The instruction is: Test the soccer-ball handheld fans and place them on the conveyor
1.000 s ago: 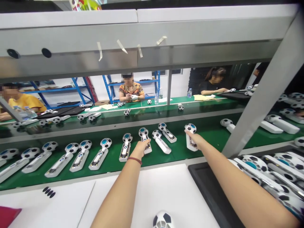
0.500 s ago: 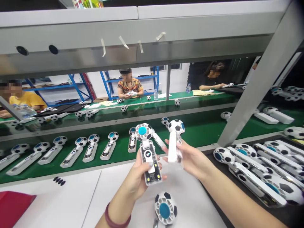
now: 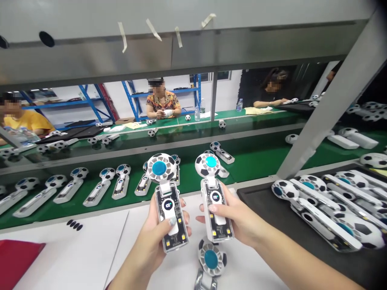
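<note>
Above white surface [image 3: 87, 257], with green strip [image 3: 256, 157] beyond, grips ball-headed left device [image 3: 159, 168] in closed left hand [image 3: 154, 237], matching right device [image 3: 208, 165] in closed right hand [image 3: 242, 219]. Includes third device [image 3: 211, 257] beneath.

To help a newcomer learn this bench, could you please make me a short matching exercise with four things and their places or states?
Things
1. Red item
2. Four small black discs
3. Black tray
4. Round display on the device in the left hand

Places or states
A. Reads 100
B. In the picture's lower left corner
C. Bears a pile of ball-headed devices
D. In a row on the white surface

Pairs: 1-B, 2-D, 3-C, 4-A
</note>
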Demonstrator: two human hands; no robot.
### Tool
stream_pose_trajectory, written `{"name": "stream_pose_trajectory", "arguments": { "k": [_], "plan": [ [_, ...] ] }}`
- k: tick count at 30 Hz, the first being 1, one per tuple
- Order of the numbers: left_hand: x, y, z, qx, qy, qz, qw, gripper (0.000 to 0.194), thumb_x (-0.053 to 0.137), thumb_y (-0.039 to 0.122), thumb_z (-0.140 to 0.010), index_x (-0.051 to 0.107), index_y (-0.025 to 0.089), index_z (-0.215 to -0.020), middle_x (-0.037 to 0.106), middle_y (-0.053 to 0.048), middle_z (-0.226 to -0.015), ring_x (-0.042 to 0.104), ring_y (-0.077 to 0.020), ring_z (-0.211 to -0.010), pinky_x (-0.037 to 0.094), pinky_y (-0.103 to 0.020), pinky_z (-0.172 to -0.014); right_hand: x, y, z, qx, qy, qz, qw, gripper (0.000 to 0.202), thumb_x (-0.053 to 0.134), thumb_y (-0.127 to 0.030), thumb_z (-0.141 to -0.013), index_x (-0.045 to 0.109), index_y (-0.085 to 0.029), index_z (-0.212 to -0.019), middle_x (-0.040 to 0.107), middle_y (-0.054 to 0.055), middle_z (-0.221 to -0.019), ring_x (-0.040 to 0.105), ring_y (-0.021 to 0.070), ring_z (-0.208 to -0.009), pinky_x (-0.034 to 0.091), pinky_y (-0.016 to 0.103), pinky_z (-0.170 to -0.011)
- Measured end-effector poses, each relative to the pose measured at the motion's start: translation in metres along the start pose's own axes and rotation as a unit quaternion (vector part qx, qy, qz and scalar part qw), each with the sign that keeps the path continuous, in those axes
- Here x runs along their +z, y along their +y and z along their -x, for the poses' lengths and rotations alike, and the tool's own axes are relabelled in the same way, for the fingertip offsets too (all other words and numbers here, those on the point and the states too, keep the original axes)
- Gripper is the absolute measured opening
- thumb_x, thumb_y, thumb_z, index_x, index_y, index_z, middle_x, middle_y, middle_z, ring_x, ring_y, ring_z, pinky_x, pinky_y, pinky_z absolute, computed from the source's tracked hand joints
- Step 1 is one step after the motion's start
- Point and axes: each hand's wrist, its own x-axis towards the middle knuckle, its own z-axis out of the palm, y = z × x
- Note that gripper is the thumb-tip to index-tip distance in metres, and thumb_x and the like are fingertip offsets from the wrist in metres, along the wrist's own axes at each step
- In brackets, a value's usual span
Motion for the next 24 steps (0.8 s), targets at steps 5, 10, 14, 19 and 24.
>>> {"name": "stream_pose_trajectory", "arguments": {
  "k": [5,10,14,19,24],
  "plan": [
    [-0.001,-0.003,0.0,-0.014,-0.014,-0.006,1.0,0.051,0.063,0.023,-0.072,0.038,0.032,-0.116,0.051,-0.005,-0.099,0.054,-0.0196,-0.074,0.049,-0.035,-0.061,-0.003,0.0,0.003,0.001,-0.062,-0.027,0.998,0.054,0.061,-0.012,-0.071,0.039,-0.027,-0.118,0.056,0.0,-0.084,0.056,0.0149,-0.084,0.043,0.041,-0.086],
    [0.0,-0.003,-0.001,-0.007,-0.023,-0.013,1.0,0.051,0.065,0.026,-0.07,0.039,0.032,-0.114,0.051,-0.005,-0.1,0.054,-0.0201,-0.075,0.048,-0.034,-0.059,-0.002,0.0,0.001,-0.012,-0.08,0.028,0.996,0.06,0.063,-0.015,-0.071,0.034,-0.028,-0.121,0.054,-0.001,-0.084,0.054,0.0126,-0.076,0.042,0.026,-0.067],
    [0.001,-0.003,-0.001,-0.003,-0.014,-0.017,1.0,0.051,0.067,0.026,-0.069,0.04,0.033,-0.112,0.053,-0.005,-0.099,0.055,-0.0194,-0.073,0.048,-0.034,-0.059,-0.003,-0.003,0.004,-0.041,-0.061,0.085,0.994,0.069,0.064,-0.017,-0.073,0.025,-0.032,-0.129,0.053,-0.001,-0.088,0.053,0.0131,-0.078,0.041,0.026,-0.068],
    [-0.005,-0.005,0.001,0.034,0.028,-0.076,0.996,0.066,0.071,0.025,-0.066,0.035,0.034,-0.121,0.056,-0.007,-0.104,0.058,-0.0233,-0.078,0.05,-0.037,-0.065,0.0,-0.014,0.012,-0.045,-0.05,0.185,0.98,0.078,0.062,-0.019,-0.077,0.013,-0.035,-0.135,0.054,0.002,-0.099,0.054,0.0174,-0.092,0.043,0.033,-0.078],
    [-0.011,-0.007,0.005,0.054,0.046,-0.125,0.99,0.078,0.072,0.019,-0.065,0.028,0.033,-0.128,0.053,-0.01,-0.114,0.057,-0.028,-0.091,0.049,-0.037,-0.071,0.005,-0.023,0.017,-0.033,-0.056,0.214,0.975,0.083,0.061,-0.023,-0.078,0.004,-0.032,-0.138,0.054,0.007,-0.105,0.054,0.0217,-0.102,0.044,0.037,-0.082]
  ]
}}
